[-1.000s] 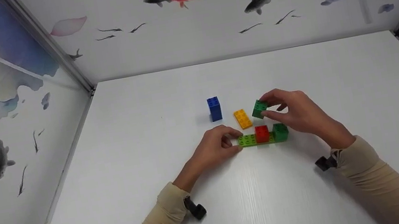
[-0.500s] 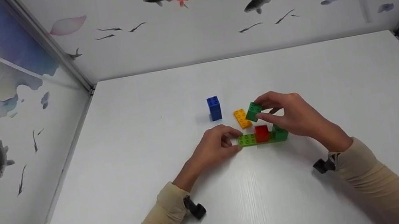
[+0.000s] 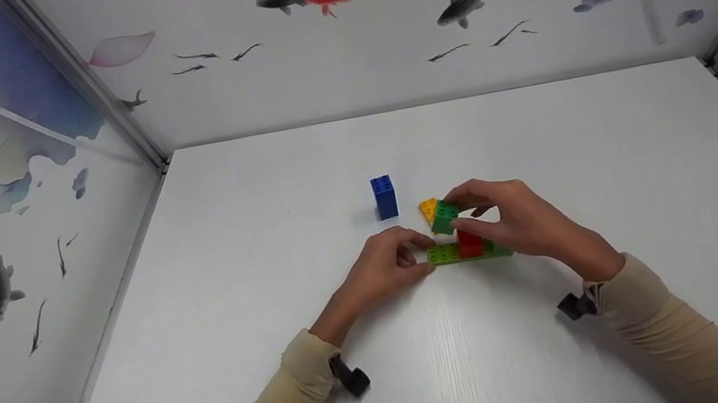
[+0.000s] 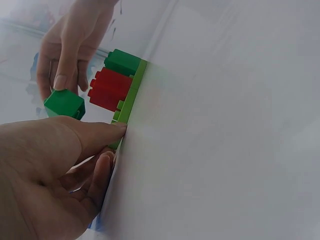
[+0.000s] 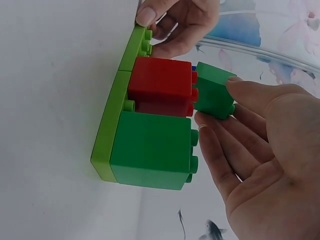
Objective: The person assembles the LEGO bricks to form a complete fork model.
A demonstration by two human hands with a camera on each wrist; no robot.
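My left hand pinches the left end of a row of flat lime-green bricks lying on the table. On that base stand a red brick near the middle and a dark green brick at the right end, the latter mostly hidden by my right hand in the head view. Between thumb and fingers, my right hand holds another dark green brick, tilted, in the air above the base's left part. A seam in the right wrist view shows the base is made of two pieces.
A flat yellow brick lies just behind the base, partly covered by the held brick in the head view. Farther back on the left stands a tall blue brick stack. White panels with painted fish enclose the table.
My right hand has carried the dark green brick leftward and nearer to me, now overlapping the yellow brick in view. The left hand keeps its place on the lime-green base.
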